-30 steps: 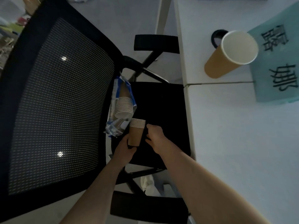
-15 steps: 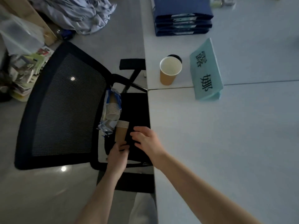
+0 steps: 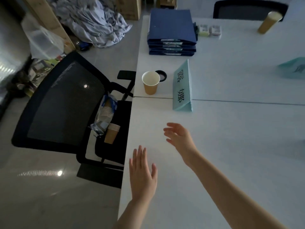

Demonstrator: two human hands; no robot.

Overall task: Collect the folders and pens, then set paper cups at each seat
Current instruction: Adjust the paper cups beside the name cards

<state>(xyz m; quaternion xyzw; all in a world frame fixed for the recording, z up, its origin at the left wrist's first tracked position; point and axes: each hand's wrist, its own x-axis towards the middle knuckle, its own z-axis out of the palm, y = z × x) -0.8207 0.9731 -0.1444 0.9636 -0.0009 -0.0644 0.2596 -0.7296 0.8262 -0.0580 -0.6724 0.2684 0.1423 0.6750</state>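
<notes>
A stack of brown paper cups (image 3: 112, 133) lies on the black chair seat (image 3: 121, 113) beside a torn plastic sleeve holding more cups (image 3: 105, 113). One brown cup (image 3: 150, 85) stands on the white table (image 3: 231, 129) near a teal name card (image 3: 182, 90). Another cup (image 3: 269, 22) stands at the far right seat. Blue folders (image 3: 171, 33) are stacked at the table's far edge. My left hand (image 3: 142, 174) hovers over the table's left edge with straight fingers, holding nothing. My right hand (image 3: 179, 138) is over the table, fingers spread, empty.
The black mesh office chair (image 3: 66, 104) stands against the table's left side. A black round cable port (image 3: 162, 76) sits behind the near cup. A second teal card (image 3: 293, 68) is at the right. Cloth (image 3: 95, 22) and clutter lie on the floor.
My left hand let go of the cup stack, which now lies on the chair seat. Both hands rose from the chair to above the table, and the view pulled back.
</notes>
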